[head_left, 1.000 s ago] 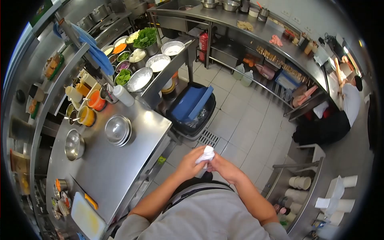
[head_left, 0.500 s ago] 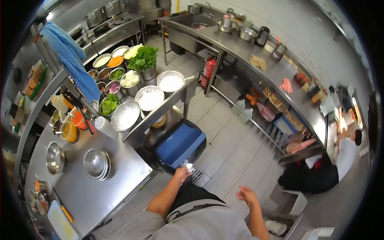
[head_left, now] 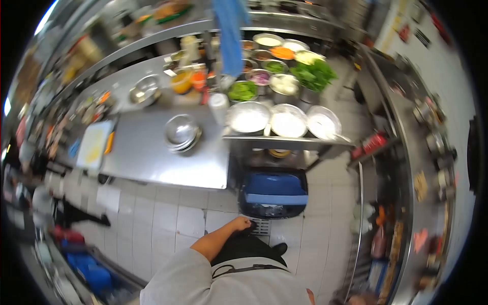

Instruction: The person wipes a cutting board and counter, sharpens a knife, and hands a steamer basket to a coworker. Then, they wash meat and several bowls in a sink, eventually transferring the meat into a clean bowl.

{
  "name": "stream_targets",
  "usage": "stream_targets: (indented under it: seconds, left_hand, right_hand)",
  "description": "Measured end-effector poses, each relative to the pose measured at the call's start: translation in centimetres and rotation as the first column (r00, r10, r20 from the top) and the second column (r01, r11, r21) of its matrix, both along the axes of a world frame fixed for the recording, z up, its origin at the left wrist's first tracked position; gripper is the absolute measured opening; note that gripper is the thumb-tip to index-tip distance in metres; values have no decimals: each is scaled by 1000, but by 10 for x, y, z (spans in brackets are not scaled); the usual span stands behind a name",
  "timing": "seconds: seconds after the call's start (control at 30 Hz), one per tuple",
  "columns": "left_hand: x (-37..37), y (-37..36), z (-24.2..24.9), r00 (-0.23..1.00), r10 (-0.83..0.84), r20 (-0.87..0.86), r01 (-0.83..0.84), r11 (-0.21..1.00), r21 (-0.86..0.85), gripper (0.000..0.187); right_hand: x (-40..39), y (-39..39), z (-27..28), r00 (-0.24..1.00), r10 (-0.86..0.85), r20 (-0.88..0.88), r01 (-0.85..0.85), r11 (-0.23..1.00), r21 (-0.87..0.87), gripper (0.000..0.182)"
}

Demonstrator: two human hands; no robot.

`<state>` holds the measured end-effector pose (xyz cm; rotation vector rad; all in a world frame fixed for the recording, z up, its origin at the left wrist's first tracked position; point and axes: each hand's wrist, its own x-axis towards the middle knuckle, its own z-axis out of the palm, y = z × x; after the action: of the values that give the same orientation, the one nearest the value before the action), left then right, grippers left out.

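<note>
My left hand (head_left: 241, 223) hangs low over the floor, just in front of a black bin with a blue lid (head_left: 277, 184). Its fingers are curled closed, and whatever they may hold is hidden. Of my right arm or hand only a small sliver of skin (head_left: 310, 296) shows at the bottom edge, with no fingers to make out. Behind the bin, metal bowls of white powder (head_left: 288, 122) stand in a row at the counter's edge. A stack of steel bowls (head_left: 182, 133) sits on the steel counter (head_left: 140, 147) to the left.
Pots of cut vegetables and leafy greens (head_left: 314, 75) fill the back of the counter. A cutting board (head_left: 95, 145) lies at its left end beside an orange-handled knife (head_left: 109, 143). A steel worktable (head_left: 406, 137) runs along the right. A person in dark trousers (head_left: 76, 213) is at far left.
My view has swung left, bringing the counter and bin in front of me. The white crumpled thing at my left hand is no longer visible. My right hand has dropped almost out of view.
</note>
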<state>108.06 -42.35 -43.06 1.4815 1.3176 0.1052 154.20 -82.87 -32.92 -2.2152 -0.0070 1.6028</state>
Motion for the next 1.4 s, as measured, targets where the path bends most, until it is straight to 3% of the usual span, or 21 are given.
stream_targets:
  seconds: [0.07, 0.1, 0.13, 0.17, 0.23, 0.3, 0.37, 0.47, 0.53, 0.67, 0.77, 0.8, 0.83, 0.9, 0.97, 1.03, 1.1, 1.2, 1.27, 1.37, 1.4]
  left_hand:
    - [-39, -32, 1, 988, -27, -150, 44, 993, 110, 31]
    - [-60, -56, 15, 982, 51, -183, -33, 994, 103, 31]
    - [-80, -77, 38, 958, 235, -162, -237, 972, 12, 32]
    - [-96, -96, 63, 901, 410, -145, -422, 904, -66, 34]
    - [-137, -144, 97, 819, 534, -210, -558, 827, -73, 37]
    - [-177, -201, 114, 760, 593, -265, -615, 789, 1, 39]
    - [-217, -255, 122, 673, 676, -302, -708, 707, 4, 42]
    - [-264, -323, 115, 477, 814, -332, -873, 481, -76, 42]
    - [-298, -369, 89, 441, 834, -333, -897, 426, -120, 44]
    - [-362, -425, 68, 496, 769, -403, -868, 432, -243, 45]
    - [-422, -457, 58, 541, 771, -337, -841, 489, -232, 43]
    - [-439, -455, 74, 384, 855, -348, -913, 297, -278, 39]
    - [-458, -456, 74, 389, 853, -349, -912, 301, -279, 39]
    - [-500, -446, 79, 133, 978, -164, -951, 79, -298, 37]
    - [-537, -423, 89, -38, 999, -9, -943, -38, -330, 41]
    - [-569, -389, 113, -208, 963, 173, -901, -119, -417, 42]
    - [-598, -353, 164, -276, 899, 340, -889, -104, -445, 41]
    - [-645, -327, 191, -227, 880, 417, -923, -58, -379, 39]
    - [-684, -321, 169, -39, 948, 316, -968, 42, -246, 35]
    - [-731, -360, 97, 312, 949, -50, -925, 315, 213, 44]
    - [-747, -384, 72, 380, 887, -261, -888, 429, 164, 49]
  right_hand:
    - [56, 46, 3, 990, 129, -60, -129, 992, 15, 24]
    - [84, 70, 12, 975, 210, -72, -207, 977, 42, 36]
    - [110, 91, 18, 957, 279, -81, -273, 959, 73, 50]
    - [138, 110, 13, 937, 340, -74, -334, 939, 88, 47]
    - [174, 158, 20, 900, 436, 7, -435, 895, 99, 46]
    - [195, 210, -13, 911, 399, 102, -405, 913, 46, 43]
    - [187, 248, -22, 975, 194, 108, -213, 955, 207, 31]
    - [89, 288, -1, 935, 321, 155, -352, 896, 272, 29]
    - [4, 296, 4, 889, 453, 58, -445, 832, 331, 30]
    - [-189, 287, 5, 715, 697, -56, -659, 698, 279, 31]
    - [-306, 284, 4, 558, 823, -103, -795, 566, 217, 32]
    - [-339, 288, 1, 423, 895, -142, -870, 445, 214, 33]
    - [-371, 289, 3, 281, 942, -182, -922, 318, 223, 34]
    - [-422, 310, 11, 301, 945, -131, -921, 324, 218, 33]
    - [-462, 337, 12, 298, 953, -45, -930, 301, 212, 32]
    - [-493, 367, 6, 267, 964, -9, -944, 263, 201, 30]
    - [-533, 391, 9, 266, 964, -6, -946, 262, 193, 28]
    - [-592, 420, -16, 248, 968, -37, -956, 251, 149, 25]
    - [-638, 437, -34, 179, 981, -78, -978, 186, 94, 25]
    - [-726, 465, -63, 217, 951, -219, -966, 242, 95, 24]
    - [-768, 479, -65, 199, 956, -217, -966, 229, 121, 24]
